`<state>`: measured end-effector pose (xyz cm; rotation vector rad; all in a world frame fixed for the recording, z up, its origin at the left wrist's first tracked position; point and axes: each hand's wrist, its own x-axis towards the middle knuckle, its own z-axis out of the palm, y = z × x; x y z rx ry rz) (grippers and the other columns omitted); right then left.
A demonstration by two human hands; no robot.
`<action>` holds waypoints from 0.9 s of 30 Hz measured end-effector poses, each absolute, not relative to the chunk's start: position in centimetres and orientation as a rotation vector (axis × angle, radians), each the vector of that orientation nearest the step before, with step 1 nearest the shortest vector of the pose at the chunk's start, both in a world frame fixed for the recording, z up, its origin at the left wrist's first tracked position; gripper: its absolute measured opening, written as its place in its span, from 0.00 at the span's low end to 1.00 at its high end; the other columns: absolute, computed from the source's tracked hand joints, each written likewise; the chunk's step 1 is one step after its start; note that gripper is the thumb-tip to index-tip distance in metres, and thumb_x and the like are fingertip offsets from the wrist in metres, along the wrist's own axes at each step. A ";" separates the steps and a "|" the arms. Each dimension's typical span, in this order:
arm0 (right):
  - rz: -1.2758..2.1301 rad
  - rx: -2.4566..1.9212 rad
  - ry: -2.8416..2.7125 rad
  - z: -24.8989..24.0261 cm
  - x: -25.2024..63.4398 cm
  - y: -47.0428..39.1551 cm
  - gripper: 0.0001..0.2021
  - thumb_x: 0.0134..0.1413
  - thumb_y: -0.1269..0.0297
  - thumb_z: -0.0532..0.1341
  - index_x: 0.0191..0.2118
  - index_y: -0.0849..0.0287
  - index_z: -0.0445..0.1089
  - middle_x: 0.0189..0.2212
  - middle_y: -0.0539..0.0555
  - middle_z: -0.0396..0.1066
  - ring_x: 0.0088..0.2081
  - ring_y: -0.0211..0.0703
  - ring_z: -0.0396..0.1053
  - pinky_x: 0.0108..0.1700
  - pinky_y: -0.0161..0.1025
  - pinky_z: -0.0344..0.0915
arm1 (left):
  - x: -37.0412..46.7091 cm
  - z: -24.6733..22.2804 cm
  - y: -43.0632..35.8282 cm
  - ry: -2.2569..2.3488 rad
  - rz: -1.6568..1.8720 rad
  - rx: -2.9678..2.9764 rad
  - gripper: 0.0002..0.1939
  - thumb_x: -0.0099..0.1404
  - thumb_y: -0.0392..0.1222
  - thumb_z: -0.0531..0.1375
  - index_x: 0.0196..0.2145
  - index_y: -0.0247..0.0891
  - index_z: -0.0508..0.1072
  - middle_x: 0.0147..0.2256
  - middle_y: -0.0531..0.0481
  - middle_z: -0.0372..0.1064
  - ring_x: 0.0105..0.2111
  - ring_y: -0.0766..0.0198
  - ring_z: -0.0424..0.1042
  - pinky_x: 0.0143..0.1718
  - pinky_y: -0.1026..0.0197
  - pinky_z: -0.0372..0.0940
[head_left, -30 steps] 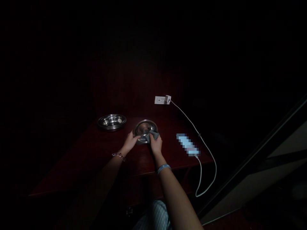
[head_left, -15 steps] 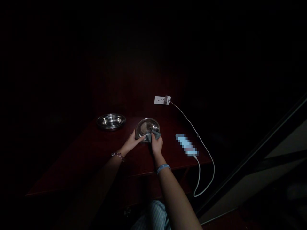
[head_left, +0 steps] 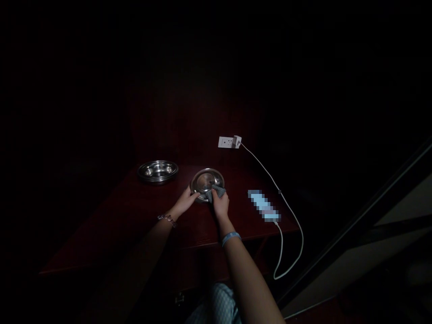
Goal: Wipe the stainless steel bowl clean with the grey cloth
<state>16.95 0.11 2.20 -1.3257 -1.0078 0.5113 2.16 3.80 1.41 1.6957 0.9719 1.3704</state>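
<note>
A shiny round metal plate (head_left: 205, 181) with a raised rim is held tilted above the dark red table. My left hand (head_left: 184, 200) grips its left edge, thumb on the near rim and the other fingers hidden beneath. Bunched in my right hand (head_left: 221, 204) is a grey cloth (head_left: 217, 192), pressed against the near right part of the plate's inner face. Left of them, a stack of similar metal plates (head_left: 158, 171) sits on the table.
The dark red table (head_left: 141, 225) meets a wall with a white socket (head_left: 225, 142) and plugged-in charger (head_left: 236, 141). A white cable (head_left: 293, 209) runs to a pixelated, phone-like device (head_left: 263, 205) on the right and loops over the table's front edge. Surroundings are very dark.
My right hand has shifted the cloth slightly along the plate's near side. My left thumb has moved a little left on the rim. The view has shifted slightly.
</note>
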 end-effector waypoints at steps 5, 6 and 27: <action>0.502 -1.325 -1.024 2.2 16.9 0.0 0.12 0.49 0.59 0.63 0.39 0.58 0.75 0.37 0.55 0.79 0.41 0.47 0.75 0.45 0.39 0.69 | 1.8 1.8 3.7 0.990 1.388 1.595 0.27 0.56 0.36 0.57 0.55 0.37 0.68 0.47 0.45 0.75 0.50 0.55 0.72 0.57 0.52 0.63; 0.502 -1.325 -1.027 2.3 16.8 0.0 0.12 0.49 0.59 0.63 0.39 0.58 0.75 0.37 0.55 0.79 0.41 0.47 0.75 0.45 0.39 0.68 | 1.8 1.9 3.7 0.995 1.391 1.595 0.27 0.55 0.36 0.57 0.54 0.37 0.68 0.47 0.46 0.75 0.49 0.55 0.72 0.56 0.52 0.63; 0.447 -1.362 -1.061 3.2 16.6 -0.8 0.10 0.51 0.61 0.60 0.39 0.57 0.73 0.38 0.55 0.78 0.41 0.48 0.75 0.44 0.39 0.67 | 1.3 2.8 3.1 1.119 1.425 1.696 0.27 0.64 0.49 0.56 0.59 0.39 0.64 0.56 0.43 0.70 0.57 0.54 0.68 0.61 0.52 0.59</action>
